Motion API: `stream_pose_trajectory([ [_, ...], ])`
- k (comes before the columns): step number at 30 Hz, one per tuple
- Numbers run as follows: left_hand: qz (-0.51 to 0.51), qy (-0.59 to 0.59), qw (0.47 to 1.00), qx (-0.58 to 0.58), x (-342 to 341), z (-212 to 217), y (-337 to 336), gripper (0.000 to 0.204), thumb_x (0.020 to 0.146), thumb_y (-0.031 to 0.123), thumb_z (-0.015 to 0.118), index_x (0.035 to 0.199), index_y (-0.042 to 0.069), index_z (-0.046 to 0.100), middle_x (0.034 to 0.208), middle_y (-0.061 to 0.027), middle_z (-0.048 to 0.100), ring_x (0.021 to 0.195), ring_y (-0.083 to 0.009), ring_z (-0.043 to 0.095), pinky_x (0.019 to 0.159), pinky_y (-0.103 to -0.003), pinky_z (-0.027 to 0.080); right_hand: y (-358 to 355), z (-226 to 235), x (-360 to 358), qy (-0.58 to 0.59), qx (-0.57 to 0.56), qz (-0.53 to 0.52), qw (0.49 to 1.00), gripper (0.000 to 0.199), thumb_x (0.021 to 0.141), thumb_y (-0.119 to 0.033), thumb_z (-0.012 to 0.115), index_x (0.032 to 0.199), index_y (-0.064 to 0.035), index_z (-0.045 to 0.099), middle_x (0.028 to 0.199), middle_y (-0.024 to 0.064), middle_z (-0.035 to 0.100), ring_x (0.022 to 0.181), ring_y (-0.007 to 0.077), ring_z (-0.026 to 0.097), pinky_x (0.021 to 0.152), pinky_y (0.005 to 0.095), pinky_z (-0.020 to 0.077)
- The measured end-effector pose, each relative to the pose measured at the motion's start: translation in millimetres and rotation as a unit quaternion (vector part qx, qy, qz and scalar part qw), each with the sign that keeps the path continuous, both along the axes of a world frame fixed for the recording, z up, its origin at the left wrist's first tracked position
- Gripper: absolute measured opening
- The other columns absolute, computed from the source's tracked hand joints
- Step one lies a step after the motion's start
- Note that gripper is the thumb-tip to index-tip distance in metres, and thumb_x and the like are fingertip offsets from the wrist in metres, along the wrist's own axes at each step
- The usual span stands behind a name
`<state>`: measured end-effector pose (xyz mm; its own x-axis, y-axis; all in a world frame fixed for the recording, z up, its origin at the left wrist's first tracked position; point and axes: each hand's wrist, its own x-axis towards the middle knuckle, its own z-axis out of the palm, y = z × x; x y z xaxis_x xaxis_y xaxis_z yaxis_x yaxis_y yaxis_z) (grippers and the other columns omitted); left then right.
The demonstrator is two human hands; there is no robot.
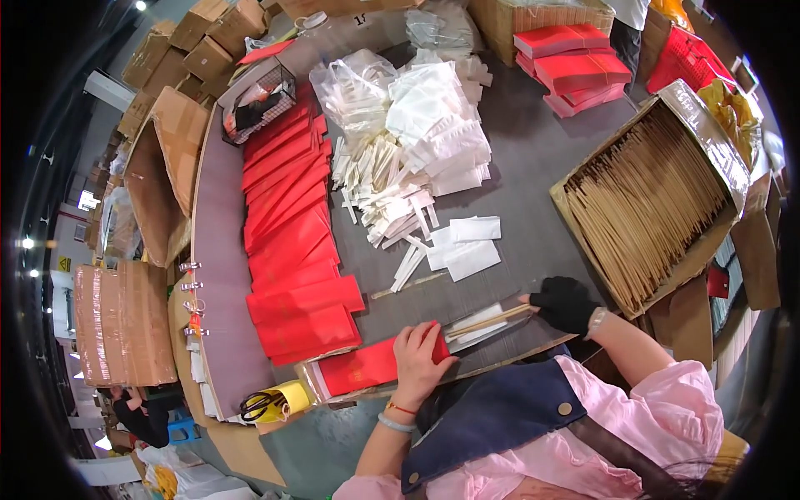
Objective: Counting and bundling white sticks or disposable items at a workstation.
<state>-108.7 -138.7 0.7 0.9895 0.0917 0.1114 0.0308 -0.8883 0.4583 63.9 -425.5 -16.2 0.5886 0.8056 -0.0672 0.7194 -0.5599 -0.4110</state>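
Near the table's front edge my left hand (419, 360) grips the right end of a red paper sleeve (354, 368), fingers over the top and thumb on the near side. From the sleeve's open end stick out a pair of wooden chopsticks (492, 321) and a flat white packet (477, 327), with clear plastic film around them. My right hand (562, 300), in a black fingerless glove, pinches the far right end of the chopsticks. Its other fingers are curled. How far the chopsticks reach inside the sleeve is hidden.
Overlapping red sleeves (287, 250) line the left side. White packets (442, 125) are heaped mid-table, with several loose ones (468, 248) nearer me. An open carton of chopsticks (650, 200) stands right, red stacks (575, 67) behind. A yellow holder (287, 400) sits at the front left corner.
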Motion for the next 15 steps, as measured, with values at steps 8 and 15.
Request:
stream_pose_trajectory([
  [8,-0.016,0.014,1.0,0.007,14,-3,-13,0.071,0.06,0.024,0.085,0.123,0.006,0.058,0.121,-0.0105,0.056,0.111,-0.0335,0.05,0.096,-0.048,0.038,21,-41,-3,-0.016,0.121,-0.059,0.991,0.015,0.079,-0.016,0.066,0.093,-0.0114,0.069,0.086,0.0118,0.062,0.087,0.0323,0.061,0.077,0.0434,0.0501],
  [15,-0.074,0.008,0.997,0.007,37,3,-15,0.067,0.064,0.017,0.08,0.126,0.013,0.057,0.118,-0.011,0.054,0.107,-0.0319,0.05,0.088,-0.046,0.041,98,13,-42,0.201,0.169,-0.016,0.965,0.049,0.072,-0.032,0.078,0.113,-0.0095,0.062,0.108,0.0146,0.061,0.091,0.0308,0.062,0.082,0.0396,0.0475],
])
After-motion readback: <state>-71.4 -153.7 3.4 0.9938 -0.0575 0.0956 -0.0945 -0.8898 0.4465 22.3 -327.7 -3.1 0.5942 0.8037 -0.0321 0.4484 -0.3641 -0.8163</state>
